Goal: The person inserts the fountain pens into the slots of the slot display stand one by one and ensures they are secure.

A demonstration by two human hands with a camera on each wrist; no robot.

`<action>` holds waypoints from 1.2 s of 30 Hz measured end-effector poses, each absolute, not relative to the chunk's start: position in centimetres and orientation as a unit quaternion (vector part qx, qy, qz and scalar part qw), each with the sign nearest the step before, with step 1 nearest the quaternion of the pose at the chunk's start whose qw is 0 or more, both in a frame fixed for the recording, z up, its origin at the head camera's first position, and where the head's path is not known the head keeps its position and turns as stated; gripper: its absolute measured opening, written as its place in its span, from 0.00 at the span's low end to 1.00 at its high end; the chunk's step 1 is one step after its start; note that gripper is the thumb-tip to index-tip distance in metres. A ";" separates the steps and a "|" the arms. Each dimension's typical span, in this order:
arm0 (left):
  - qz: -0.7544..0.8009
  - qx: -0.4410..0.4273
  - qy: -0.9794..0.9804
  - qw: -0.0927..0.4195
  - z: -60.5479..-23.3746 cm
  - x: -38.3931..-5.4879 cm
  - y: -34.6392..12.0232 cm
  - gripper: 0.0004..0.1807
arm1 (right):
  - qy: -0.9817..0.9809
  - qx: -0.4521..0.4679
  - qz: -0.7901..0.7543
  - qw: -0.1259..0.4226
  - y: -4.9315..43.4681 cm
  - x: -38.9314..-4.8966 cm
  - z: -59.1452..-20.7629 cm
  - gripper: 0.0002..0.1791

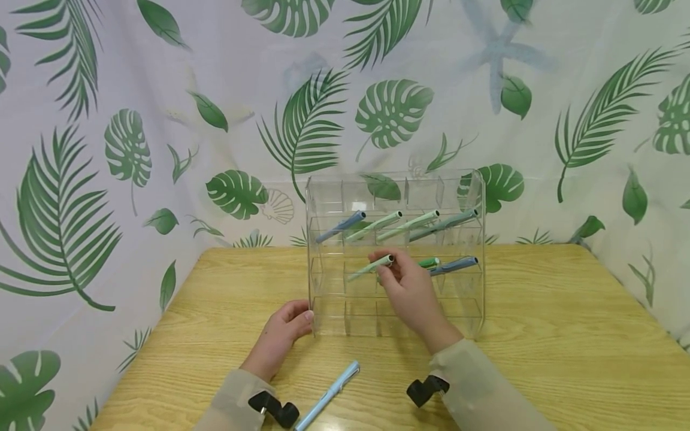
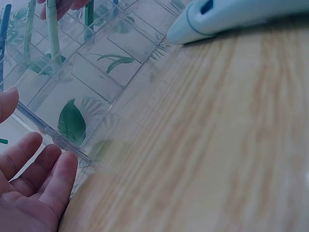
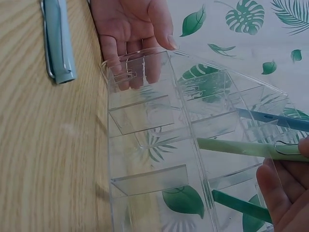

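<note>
A clear acrylic rack point(image 1: 330, 308) with several divided compartments stands upright on the table. My right hand point(image 1: 412, 293) pinches a light green pen point(image 1: 372, 267) near its capped upper end; the pen leans in the lower of the two rows that hold pens. In the right wrist view the same pen point(image 3: 236, 146) runs between my fingers into a compartment. Low at the rack's left side, my left hand point(image 1: 283, 332) rests with its fingers against the side panel. The left wrist view shows those fingers point(image 2: 63, 179) fairly straight, thumb apart.
A light blue pen point(image 1: 329, 395) lies in front of the rack. The upper row holds a blue pen point(image 1: 341, 227), two light green ones and a dark teal pen point(image 1: 444, 224). Right of my right hand lean a green pen point(image 1: 429, 263) and a blue pen point(image 1: 455, 265). A leaf-patterned curtain hangs behind.
</note>
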State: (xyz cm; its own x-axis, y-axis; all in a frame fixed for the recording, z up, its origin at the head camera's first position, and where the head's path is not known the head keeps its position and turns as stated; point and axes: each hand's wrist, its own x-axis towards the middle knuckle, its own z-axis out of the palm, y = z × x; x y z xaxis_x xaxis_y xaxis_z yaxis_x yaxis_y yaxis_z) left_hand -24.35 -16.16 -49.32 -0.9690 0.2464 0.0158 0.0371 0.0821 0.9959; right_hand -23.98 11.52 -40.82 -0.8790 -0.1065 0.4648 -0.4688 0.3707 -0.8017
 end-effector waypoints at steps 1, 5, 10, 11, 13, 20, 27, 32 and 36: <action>0.671 0.097 0.731 0.078 -49.3 -24.4 -16.2 0.29 | -0.809 0.179 0.534 0.168 11.6 -24.0 -40.8 0.16; 0.671 0.097 0.731 0.078 -49.4 -24.5 -16.2 0.29 | -0.799 0.183 0.551 0.157 11.8 -23.7 -40.7 0.22; 0.670 0.099 0.731 0.078 -49.5 -24.6 -16.2 0.31 | -0.786 0.172 0.579 0.131 12.3 -23.2 -40.6 0.27; 0.671 0.098 0.731 0.079 -49.4 -24.6 -16.2 0.31 | -0.785 0.169 0.583 0.124 12.4 -23.0 -40.6 0.27; 0.671 0.100 0.730 0.077 -49.4 -24.6 -16.2 0.32 | -0.780 0.168 0.592 0.114 12.6 -22.9 -40.6 0.28; 0.672 0.098 0.730 0.078 -49.5 -24.5 -16.3 0.32 | -0.774 0.172 0.602 0.097 13.3 -22.3 -40.4 0.30; 0.669 0.092 0.733 0.078 -49.4 -24.5 -16.3 0.31 | -0.776 0.178 0.598 0.095 14.1 -21.8 -40.3 0.32; 0.671 0.093 0.732 0.075 -49.3 -24.5 -16.2 0.30 | -0.774 0.186 0.599 0.087 14.6 -21.2 -40.4 0.35; 0.669 0.093 0.734 0.077 -49.2 -24.5 -16.2 0.31 | -0.761 0.191 0.616 0.071 15.0 -20.8 -40.5 0.36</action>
